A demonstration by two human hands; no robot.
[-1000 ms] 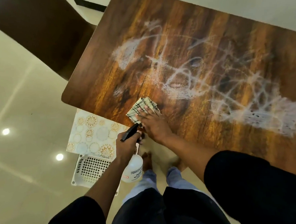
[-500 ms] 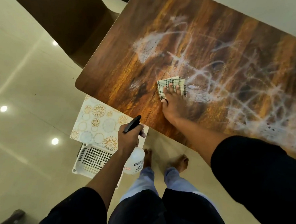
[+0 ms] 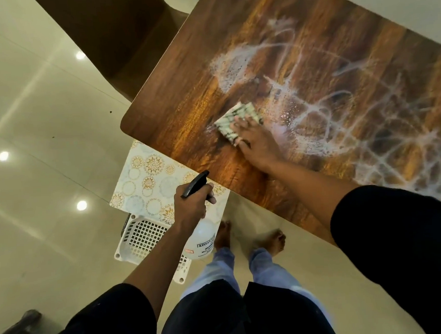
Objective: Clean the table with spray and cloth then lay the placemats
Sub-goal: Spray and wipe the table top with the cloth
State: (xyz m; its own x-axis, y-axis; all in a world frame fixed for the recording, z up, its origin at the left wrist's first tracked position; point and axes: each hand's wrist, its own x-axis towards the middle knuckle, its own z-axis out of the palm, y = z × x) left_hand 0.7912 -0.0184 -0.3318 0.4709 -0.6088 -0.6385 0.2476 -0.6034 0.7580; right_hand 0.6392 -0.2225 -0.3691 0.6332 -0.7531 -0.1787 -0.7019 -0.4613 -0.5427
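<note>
Glossy pale floor tiles [image 3: 33,130] surround a wood-grain counter [image 3: 311,67] streaked with white spray residue [image 3: 381,133] over most of its top. Task object: a folded, patterned cloth [image 3: 231,120] lying flat on the counter near its rounded near-left corner, at the left margin of the residue. The right hand [image 3: 258,145] presses on the cloth with fingers [image 3: 240,120] extended and flat, not curled around it. The left hand [image 3: 193,206] is off the counter's near edge, fingers clenched around the neck of a spray bottle [image 3: 201,240] with a black trigger head; the bottle hangs over the floor. Below it, patterned placemats [image 3: 148,178] rest on a white perforated basket [image 3: 141,237] set on the floor, partly tucked beneath the counter's edge. A dark chair [image 3: 110,32] stands at the far-left side. Judged stage: wiping is in progress, with much residue left to the right and far side; the placemats are not yet laid. Judged risks: since the cloth is only pressed, a fast stroke could let it slip from under the palm; a stroke toward the close left corner could carry it or liquid over the edge onto the placemats; drips on the glossy tiles could be slippery for the bare feet [image 3: 269,239]. Open room for strokes lies rightward and away from the body.
</note>
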